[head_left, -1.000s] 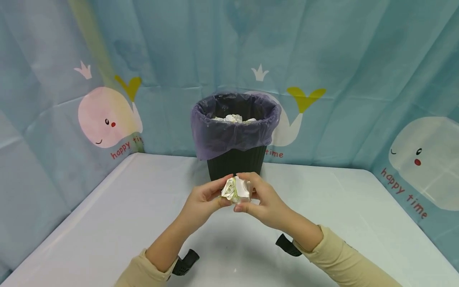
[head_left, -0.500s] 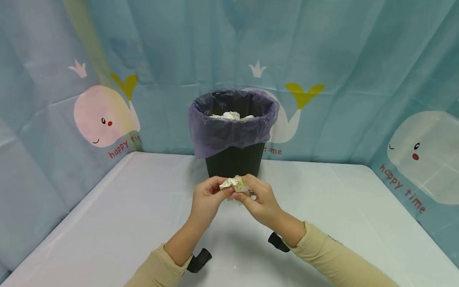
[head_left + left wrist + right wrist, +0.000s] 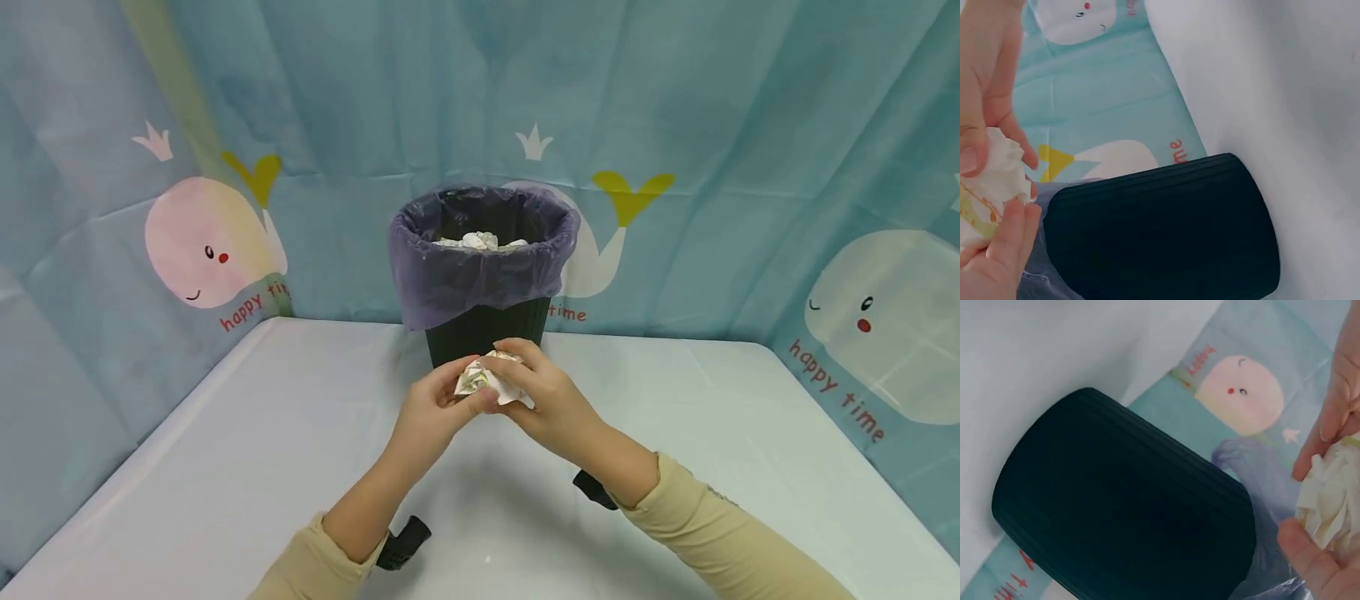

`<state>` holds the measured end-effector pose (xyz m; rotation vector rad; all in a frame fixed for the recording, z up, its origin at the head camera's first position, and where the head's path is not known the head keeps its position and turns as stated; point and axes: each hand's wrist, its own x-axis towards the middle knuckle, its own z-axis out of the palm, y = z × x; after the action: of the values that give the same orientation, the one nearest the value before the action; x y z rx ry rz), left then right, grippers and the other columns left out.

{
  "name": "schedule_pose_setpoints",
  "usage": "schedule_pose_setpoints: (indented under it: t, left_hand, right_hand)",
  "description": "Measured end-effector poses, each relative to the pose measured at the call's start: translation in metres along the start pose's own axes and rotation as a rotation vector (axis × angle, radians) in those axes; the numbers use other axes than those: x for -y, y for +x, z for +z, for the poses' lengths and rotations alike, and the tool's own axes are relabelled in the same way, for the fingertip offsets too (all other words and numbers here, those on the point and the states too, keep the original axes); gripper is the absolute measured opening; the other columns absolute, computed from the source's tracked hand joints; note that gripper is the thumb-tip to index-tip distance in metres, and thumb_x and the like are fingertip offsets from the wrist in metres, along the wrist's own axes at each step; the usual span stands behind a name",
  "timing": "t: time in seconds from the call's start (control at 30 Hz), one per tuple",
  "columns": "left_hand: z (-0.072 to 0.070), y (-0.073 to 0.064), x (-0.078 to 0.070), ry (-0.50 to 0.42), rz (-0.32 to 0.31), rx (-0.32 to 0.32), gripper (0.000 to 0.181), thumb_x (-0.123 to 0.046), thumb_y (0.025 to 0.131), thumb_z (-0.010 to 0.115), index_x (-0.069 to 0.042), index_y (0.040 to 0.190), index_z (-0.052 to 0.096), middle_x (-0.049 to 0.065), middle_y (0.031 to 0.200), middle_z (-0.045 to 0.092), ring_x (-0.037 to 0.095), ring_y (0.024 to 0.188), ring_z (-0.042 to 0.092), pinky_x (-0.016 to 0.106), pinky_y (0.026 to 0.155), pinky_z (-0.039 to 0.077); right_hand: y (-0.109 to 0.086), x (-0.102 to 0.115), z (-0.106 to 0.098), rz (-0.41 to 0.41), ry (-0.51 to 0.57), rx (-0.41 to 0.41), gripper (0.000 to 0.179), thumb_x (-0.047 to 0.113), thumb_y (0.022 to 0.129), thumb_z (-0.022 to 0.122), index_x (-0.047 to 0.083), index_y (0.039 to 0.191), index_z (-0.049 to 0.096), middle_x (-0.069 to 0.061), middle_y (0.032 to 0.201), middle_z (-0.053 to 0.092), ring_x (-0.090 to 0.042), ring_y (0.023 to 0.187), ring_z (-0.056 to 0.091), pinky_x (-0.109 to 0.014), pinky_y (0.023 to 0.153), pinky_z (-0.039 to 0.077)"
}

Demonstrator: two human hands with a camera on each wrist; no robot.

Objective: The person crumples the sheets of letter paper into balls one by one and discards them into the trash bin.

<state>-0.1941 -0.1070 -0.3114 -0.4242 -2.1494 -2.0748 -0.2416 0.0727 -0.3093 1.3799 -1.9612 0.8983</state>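
Note:
A crumpled ball of white paper (image 3: 491, 379) with green and yellow print is held up between both hands in front of the bin. My left hand (image 3: 431, 412) pinches its left side, thumb toward me. My right hand (image 3: 551, 400) grips the paper from the right, its fingers lying over the top and hiding part of it. In the left wrist view the creased paper (image 3: 997, 178) shows at the left edge, fingers on it from above and below. Folded layers of the paper (image 3: 1332, 494) appear at the right edge of the right wrist view.
Behind the hands stands a black bin (image 3: 480, 329) lined with a purple bag (image 3: 480, 275). Several crumpled white papers (image 3: 480, 240) lie inside it. The white table (image 3: 300, 467) meets a blue curtain (image 3: 360, 100) with whale prints. Black wrist mounts (image 3: 405, 542) hang under the wrists.
Both hands have turned and squeezed the paper between them. The right hand's fingers have shifted up over its top. The head view has moved slightly, so the bin appears a little further left.

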Motion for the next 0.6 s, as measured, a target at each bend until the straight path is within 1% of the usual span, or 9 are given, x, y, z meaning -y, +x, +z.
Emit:
schedule_pose_setpoints:
  t: [0.1, 0.2, 0.27, 0.37, 0.43, 0.47, 0.5, 0.6]
  left_hand:
    - [0.001, 0.001, 0.0, 0.012, 0.032, -0.057, 0.038, -0.003, 0.089, 0.07, 0.006, 0.124, 0.061, 0.016, 0.114, 0.066, 0.02, 0.096, 0.064, 0.024, 0.076, 0.054]
    - [0.002, 0.002, 0.002, 0.007, 0.063, -0.076, 0.034, 0.0, 0.088, 0.07, 0.009, 0.12, 0.062, 0.019, 0.112, 0.067, 0.018, 0.094, 0.064, 0.022, 0.075, 0.054]
    - [0.004, 0.003, 0.003, 0.001, 0.09, -0.092, 0.031, 0.002, 0.088, 0.068, 0.011, 0.118, 0.062, 0.02, 0.11, 0.067, 0.016, 0.092, 0.064, 0.022, 0.075, 0.054]
    - [0.006, 0.003, 0.003, -0.031, 0.106, -0.123, 0.029, 0.003, 0.089, 0.067, 0.012, 0.116, 0.062, 0.02, 0.106, 0.067, 0.013, 0.088, 0.063, 0.021, 0.075, 0.053]
    - [0.008, 0.003, 0.002, -0.065, 0.106, -0.156, 0.029, 0.003, 0.09, 0.066, 0.012, 0.116, 0.063, 0.019, 0.103, 0.067, 0.012, 0.085, 0.063, 0.021, 0.074, 0.053]
    - [0.009, 0.003, 0.001, -0.085, 0.107, -0.17, 0.029, 0.003, 0.09, 0.066, 0.012, 0.117, 0.062, 0.019, 0.103, 0.067, 0.011, 0.084, 0.063, 0.021, 0.074, 0.053]
    - [0.01, 0.003, 0.001, -0.104, 0.111, -0.182, 0.029, 0.003, 0.09, 0.066, 0.013, 0.117, 0.062, 0.019, 0.103, 0.067, 0.011, 0.084, 0.063, 0.021, 0.075, 0.053]
    - [0.013, 0.002, -0.001, -0.144, 0.14, -0.203, 0.031, 0.005, 0.089, 0.065, 0.014, 0.118, 0.06, 0.021, 0.106, 0.066, 0.012, 0.087, 0.064, 0.021, 0.076, 0.053]
  right_hand:
    - [0.0, 0.001, 0.001, 0.008, -0.009, 0.01, 0.066, 0.0, 0.069, 0.085, 0.003, 0.128, 0.055, -0.023, 0.126, 0.052, -0.036, 0.108, 0.06, -0.035, 0.079, 0.056]
    - [-0.001, 0.002, 0.001, 0.058, 0.01, 0.0, 0.08, 0.001, 0.067, 0.086, 0.0, 0.136, 0.045, -0.024, 0.133, 0.049, -0.036, 0.112, 0.058, -0.037, 0.084, 0.054]
    - [-0.003, 0.002, 0.001, 0.099, 0.034, -0.028, 0.085, 0.004, 0.069, 0.086, -0.003, 0.14, 0.038, -0.024, 0.135, 0.048, -0.032, 0.104, 0.059, -0.036, 0.081, 0.055]
    - [-0.005, 0.002, 0.002, 0.135, 0.039, -0.077, 0.083, 0.026, 0.079, 0.078, -0.004, 0.142, 0.033, -0.026, 0.139, 0.043, -0.035, 0.107, 0.057, -0.04, 0.083, 0.054]
    - [-0.005, 0.003, 0.004, 0.154, 0.051, -0.093, 0.083, 0.043, 0.085, 0.066, -0.004, 0.143, 0.03, -0.027, 0.14, 0.041, -0.035, 0.106, 0.057, -0.041, 0.082, 0.054]
    - [-0.004, 0.003, 0.005, 0.167, 0.069, -0.091, 0.085, 0.05, 0.086, 0.06, -0.003, 0.144, 0.027, -0.028, 0.141, 0.04, -0.037, 0.11, 0.056, -0.043, 0.083, 0.054]
    - [-0.003, 0.003, 0.005, 0.185, 0.101, -0.085, 0.087, 0.056, 0.087, 0.055, -0.003, 0.145, 0.025, -0.028, 0.141, 0.04, -0.039, 0.115, 0.054, -0.045, 0.085, 0.053]
    - [0.0, 0.005, 0.005, 0.26, 0.224, -0.058, 0.096, 0.063, 0.087, 0.051, 0.0, 0.149, 0.015, -0.027, 0.137, 0.044, -0.036, 0.111, 0.056, -0.04, 0.083, 0.054]
